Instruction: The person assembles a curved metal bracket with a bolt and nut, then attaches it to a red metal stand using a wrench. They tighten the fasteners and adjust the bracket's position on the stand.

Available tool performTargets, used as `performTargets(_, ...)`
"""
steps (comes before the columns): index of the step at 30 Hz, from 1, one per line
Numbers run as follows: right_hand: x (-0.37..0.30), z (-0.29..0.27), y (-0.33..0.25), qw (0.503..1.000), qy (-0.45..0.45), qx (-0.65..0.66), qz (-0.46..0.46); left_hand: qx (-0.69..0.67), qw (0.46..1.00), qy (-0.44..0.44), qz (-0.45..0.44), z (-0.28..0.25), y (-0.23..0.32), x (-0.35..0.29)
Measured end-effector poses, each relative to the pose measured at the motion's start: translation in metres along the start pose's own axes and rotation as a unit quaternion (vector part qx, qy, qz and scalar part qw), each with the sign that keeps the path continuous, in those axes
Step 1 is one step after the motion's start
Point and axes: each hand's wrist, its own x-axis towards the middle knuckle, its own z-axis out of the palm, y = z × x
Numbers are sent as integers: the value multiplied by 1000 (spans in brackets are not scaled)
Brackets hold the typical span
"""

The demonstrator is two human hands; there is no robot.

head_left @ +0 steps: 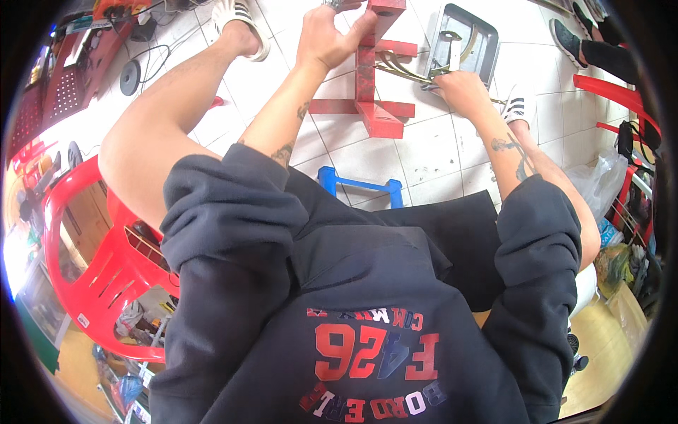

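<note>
A red metal stand with flat feet and block-like ends stands on the tiled floor in front of me. My left hand is closed at its upper end, the thumb lying against the red metal; the fingertips run partly out of the picture. Several thin olive-green strands curve from beside the stand toward my right hand. That hand is closed around the strands near the tray's front edge, its fingertips mostly hidden. Just beyond it, a metal piece with a pale handle-like bar lies over a grey metal tray.
A low blue frame stands between my knees. To the left are a red plastic chair and a dark disc with a cable. Another person's shoe shows at upper right, near a red chair and plastic bags.
</note>
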Motion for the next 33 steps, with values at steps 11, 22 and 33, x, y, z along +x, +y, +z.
performTargets(11, 58, 16, 23, 995, 65, -45, -59, 42, 983, -89, -156, 17, -53, -41)
performTargets(22, 62, 22, 17, 996, 81, -29, -20, 134, 981, -112, -87, 24, -36, -24)
performTargets(33, 66, 24, 16, 995, 99, -15, 0, 34, 988, -112, -105, 25, -47, -28)
